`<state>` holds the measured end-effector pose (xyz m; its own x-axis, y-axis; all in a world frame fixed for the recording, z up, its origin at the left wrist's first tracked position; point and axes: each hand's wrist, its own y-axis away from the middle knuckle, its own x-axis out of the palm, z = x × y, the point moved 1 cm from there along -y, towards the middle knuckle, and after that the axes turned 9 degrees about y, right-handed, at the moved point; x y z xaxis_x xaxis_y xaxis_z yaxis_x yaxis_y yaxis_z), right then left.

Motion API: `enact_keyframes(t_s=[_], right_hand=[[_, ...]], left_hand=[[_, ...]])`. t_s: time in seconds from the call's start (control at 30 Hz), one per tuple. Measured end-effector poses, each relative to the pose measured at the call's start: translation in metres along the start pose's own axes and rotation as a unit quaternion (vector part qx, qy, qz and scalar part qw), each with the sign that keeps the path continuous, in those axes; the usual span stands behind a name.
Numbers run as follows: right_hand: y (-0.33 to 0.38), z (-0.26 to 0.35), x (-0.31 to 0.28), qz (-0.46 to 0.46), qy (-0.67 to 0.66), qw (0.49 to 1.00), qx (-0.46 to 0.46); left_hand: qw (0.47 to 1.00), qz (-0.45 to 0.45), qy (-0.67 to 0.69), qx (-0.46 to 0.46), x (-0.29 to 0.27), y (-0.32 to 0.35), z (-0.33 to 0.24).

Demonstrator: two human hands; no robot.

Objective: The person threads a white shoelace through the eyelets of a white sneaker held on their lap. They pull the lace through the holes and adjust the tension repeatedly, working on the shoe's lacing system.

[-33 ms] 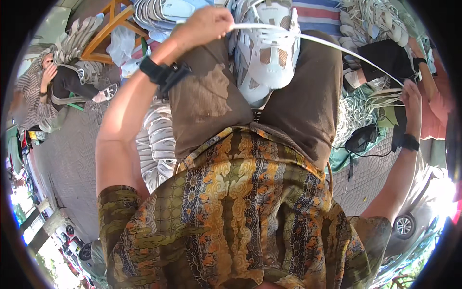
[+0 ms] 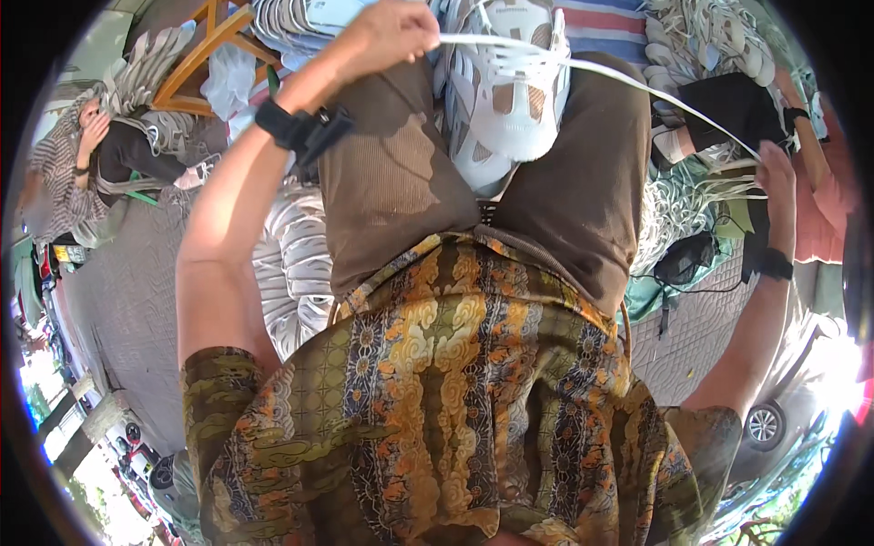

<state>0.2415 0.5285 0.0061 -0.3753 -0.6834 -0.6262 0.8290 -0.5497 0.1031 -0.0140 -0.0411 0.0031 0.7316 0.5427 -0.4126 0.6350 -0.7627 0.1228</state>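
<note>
A white and brown sneaker [image 2: 517, 123] stands between my knees, its toe pointing toward me. One white shoelace [image 2: 678, 102] passes through the eyelets across its tongue and comes out on both sides. My left hand [image 2: 393, 35], raised beyond my left knee, is closed in a pinch on the short, straight length. Far out to the right, my right hand [image 2: 776, 171] grips the longer length, which curves over my right knee. More pale sneakers lie beneath and beside the laced one.
Loose white laces [image 2: 674, 214] lie on green cloth at right, beside a black bag [image 2: 685, 261]. Stacked shoe parts [image 2: 293, 273] lie by my left thigh. A wooden frame [image 2: 205, 59] stands at far left. One person [image 2: 68, 173] sits left; another [image 2: 824, 182] sits close on the right.
My left hand has shifted slightly up and left with its lace length. My right hand has risen slightly, still gripping the lace. The sneaker has barely moved.
</note>
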Motion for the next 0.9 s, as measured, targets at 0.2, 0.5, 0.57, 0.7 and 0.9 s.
enact_keyframes(t_s=[0.2, 0.5, 0.57, 0.7, 0.9], right_hand=[[0.014, 0.086, 0.118, -0.017, 0.207, 0.946, -0.248], [0.067, 0.185, 0.261, -0.044, 0.433, 0.777, -0.455], [0.059, 0.176, 0.267, -0.053, 0.465, 0.751, -0.466], [0.054, 0.178, 0.251, -0.083, 0.487, 0.733, -0.467], [0.038, 0.161, 0.188, -0.121, 0.558, 0.703, -0.425]], left_hand=[[0.962, -0.100, -0.223, 0.122, -0.021, 0.023, -0.042], [0.870, -0.150, -0.425, 0.198, -0.052, 0.050, -0.004], [0.865, -0.147, -0.420, 0.231, -0.058, 0.059, 0.010], [0.855, -0.163, -0.468, 0.151, -0.072, 0.081, 0.029], [0.799, -0.189, -0.567, 0.064, -0.099, 0.112, 0.058]])
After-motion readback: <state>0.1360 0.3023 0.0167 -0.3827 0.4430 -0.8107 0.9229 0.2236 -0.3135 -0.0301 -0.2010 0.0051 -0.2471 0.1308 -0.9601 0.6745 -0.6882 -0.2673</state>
